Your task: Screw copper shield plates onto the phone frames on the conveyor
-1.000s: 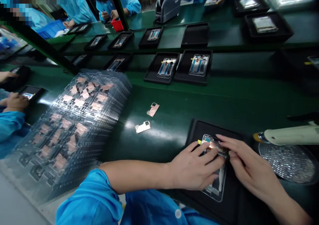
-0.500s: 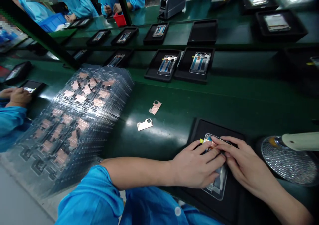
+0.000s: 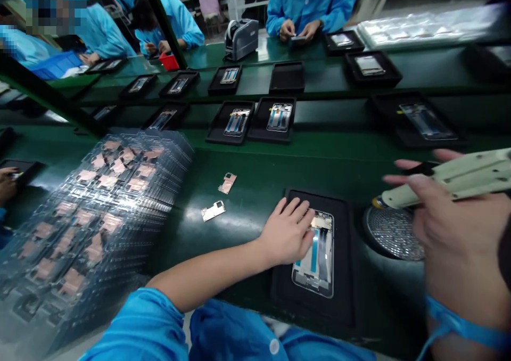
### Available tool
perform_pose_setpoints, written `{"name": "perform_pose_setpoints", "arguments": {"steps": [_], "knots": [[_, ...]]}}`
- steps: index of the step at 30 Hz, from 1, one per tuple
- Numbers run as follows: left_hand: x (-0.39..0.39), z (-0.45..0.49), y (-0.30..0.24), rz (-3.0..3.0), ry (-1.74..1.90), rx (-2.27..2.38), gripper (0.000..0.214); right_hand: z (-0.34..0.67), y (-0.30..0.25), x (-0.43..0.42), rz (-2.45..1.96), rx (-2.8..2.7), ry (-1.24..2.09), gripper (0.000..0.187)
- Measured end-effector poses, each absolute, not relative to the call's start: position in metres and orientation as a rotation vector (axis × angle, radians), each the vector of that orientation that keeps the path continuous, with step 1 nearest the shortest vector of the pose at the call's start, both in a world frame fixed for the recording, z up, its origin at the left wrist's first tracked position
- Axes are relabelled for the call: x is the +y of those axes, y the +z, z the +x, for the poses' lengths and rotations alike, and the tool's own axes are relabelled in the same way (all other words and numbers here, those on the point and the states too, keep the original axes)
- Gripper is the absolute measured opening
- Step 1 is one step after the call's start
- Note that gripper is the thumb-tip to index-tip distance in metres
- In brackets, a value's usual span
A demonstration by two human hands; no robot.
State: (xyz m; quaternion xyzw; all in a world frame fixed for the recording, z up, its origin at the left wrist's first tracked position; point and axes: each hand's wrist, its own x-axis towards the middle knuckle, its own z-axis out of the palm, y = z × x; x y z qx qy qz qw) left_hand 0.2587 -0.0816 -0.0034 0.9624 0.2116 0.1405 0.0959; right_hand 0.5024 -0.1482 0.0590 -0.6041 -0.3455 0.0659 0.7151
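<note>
My left hand lies flat, fingers a little spread, over the upper left edge of a phone frame. That frame rests in a black tray on the bench, with blue strips and a metal-coloured board part showing inside it. At the right, my right hand wraps around a pale green electric screwdriver, thumb on the near side and fingers beyond it. The screwdriver's yellowish tip end is above a round dish of small shiny pieces, probably screws. A blue band circles my right wrist.
Two circuit boards, one copper-coloured and one silvery, lie left of the tray. Farther left stands a stack of clear plastic trays holding copper-coloured boards. Several black trays with phone frames line the bench; co-workers sit opposite.
My right hand has left the phone frame, moved right and taken hold of the screwdriver. My left hand has shifted to the frame's upper left edge. The camera view has turned rightward.
</note>
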Motion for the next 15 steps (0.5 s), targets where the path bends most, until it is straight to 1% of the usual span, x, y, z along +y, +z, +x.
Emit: {"name": "perform_pose_setpoints", "arguments": {"steps": [3, 5, 8, 15], "knots": [[-0.082, 0.263, -0.004, 2.811, 0.412, 0.691, 0.045, 0.499, 0.065, -0.134, -1.374, -0.774, 0.084, 0.032], [-0.081, 0.263, -0.004, 2.785, 0.406, 0.705, 0.043, 0.496, 0.063, -0.137, -1.402, -0.78, -0.007, 0.026], [-0.08, 0.261, -0.003, 2.756, 0.404, 0.7, 0.04, 0.495, 0.055, -0.148, -1.414, -0.769, -0.117, 0.025], [-0.079, 0.26, 0.0, 2.726, 0.373, 0.673, 0.041, 0.505, 0.037, -0.157, -1.385, -0.784, -0.187, 0.025]]}}
